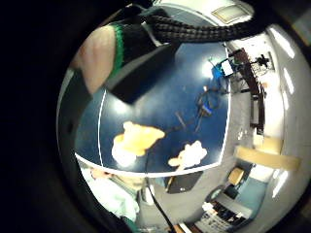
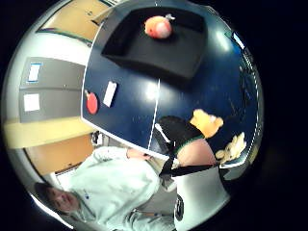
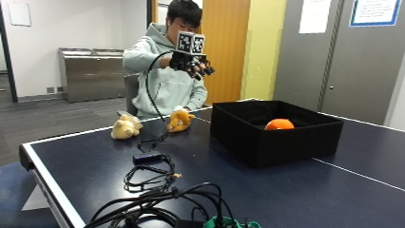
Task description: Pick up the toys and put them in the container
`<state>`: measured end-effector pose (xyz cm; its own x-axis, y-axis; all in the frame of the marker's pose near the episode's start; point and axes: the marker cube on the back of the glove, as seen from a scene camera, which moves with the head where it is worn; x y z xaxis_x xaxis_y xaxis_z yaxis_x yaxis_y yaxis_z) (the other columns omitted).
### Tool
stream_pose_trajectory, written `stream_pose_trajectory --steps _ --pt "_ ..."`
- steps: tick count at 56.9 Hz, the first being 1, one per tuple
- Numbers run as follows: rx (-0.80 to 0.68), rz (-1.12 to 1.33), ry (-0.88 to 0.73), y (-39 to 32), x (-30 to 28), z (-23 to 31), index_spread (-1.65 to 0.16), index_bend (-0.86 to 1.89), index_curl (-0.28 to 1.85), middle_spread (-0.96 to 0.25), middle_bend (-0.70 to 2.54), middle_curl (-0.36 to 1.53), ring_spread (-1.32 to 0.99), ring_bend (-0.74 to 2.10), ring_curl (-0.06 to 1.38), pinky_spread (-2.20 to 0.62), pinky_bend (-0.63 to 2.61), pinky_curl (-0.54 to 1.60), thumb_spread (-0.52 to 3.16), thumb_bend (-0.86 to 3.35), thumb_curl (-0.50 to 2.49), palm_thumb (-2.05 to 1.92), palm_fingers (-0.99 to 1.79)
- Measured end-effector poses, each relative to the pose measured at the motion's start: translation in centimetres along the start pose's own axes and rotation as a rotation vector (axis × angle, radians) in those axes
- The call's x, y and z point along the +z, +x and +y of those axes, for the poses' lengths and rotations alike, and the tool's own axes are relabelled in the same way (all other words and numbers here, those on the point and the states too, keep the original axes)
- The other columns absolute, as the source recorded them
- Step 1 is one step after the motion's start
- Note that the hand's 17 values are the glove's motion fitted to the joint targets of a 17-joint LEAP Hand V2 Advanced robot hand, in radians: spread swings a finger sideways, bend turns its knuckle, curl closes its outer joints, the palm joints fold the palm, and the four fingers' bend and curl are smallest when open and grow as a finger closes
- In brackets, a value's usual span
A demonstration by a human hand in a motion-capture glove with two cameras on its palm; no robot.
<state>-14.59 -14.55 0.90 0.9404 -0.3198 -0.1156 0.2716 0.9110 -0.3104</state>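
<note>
My gloved right hand [image 3: 195, 64] is raised in the air above the table's far edge, fingers relaxed and spread, holding nothing. Below it lie two plush toys on the blue table [image 3: 82, 166]: an orange-yellow one [image 3: 179, 119] [image 1: 138, 138] [image 2: 207, 122] and a cream one [image 3: 126, 127] [image 1: 189, 155] [image 2: 234, 147] beside it. To the right of them stands the black fabric container [image 3: 253, 140] [image 2: 144, 53], open on top. A round orange toy [image 3: 279, 124] [image 2: 159, 27] lies inside it.
A tangle of black cables [image 3: 158, 190] and a small black box [image 3: 147, 157] lie at the table's near side. A cable runs from there toward the plush toys. A red paddle [image 2: 91, 102] and a white card [image 2: 110, 94] lie beyond the container.
</note>
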Motion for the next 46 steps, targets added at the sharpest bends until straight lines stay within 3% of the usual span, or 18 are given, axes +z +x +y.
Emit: stream_pose_trajectory --steps 9,18,25,29,39,46 --pt "-0.029 -0.018 -0.208 2.3 7.2 2.7 -0.27 0.12 0.29 -0.02 0.14 0.33 0.02 0.18 0.29 0.06 0.94 0.34 1.26 -0.02 0.4 0.21 -0.15" --pt "0.095 -0.106 -0.347 8.6 12.8 -2.0 -0.28 0.16 0.29 0.03 0.08 0.27 0.04 0.12 0.26 0.07 0.96 0.34 1.18 -0.04 0.37 0.14 -0.3" --pt "0.021 -0.109 -0.381 1.6 19.7 3.8 -0.28 0.17 0.31 0.07 0.07 0.23 0.07 0.1 0.22 0.08 0.9 0.33 1.11 -0.03 0.36 0.09 -0.35" --pt "0.021 -0.117 -0.385 1.4 20.7 3.8 -0.29 0.19 0.32 0.09 0.06 0.21 0.08 0.11 0.2 0.09 0.88 0.32 1.12 -0.01 0.37 0.11 -0.33" --pt "0.012 0.027 -0.342 0.7 20.2 3.2 -0.31 0.18 0.34 0.09 0.12 0.18 0.07 0.31 0.24 0.07 0.91 0.33 1.22 0.04 0.4 0.26 0.03" --pt "-0.068 0.099 -0.265 -2.1 20.5 4.4 -0.3 0.12 0.32 0.02 0.16 0.18 -0.04 0.63 0.31 -0.16 1.07 0.35 1.31 0.1 0.43 0.38 0.52"
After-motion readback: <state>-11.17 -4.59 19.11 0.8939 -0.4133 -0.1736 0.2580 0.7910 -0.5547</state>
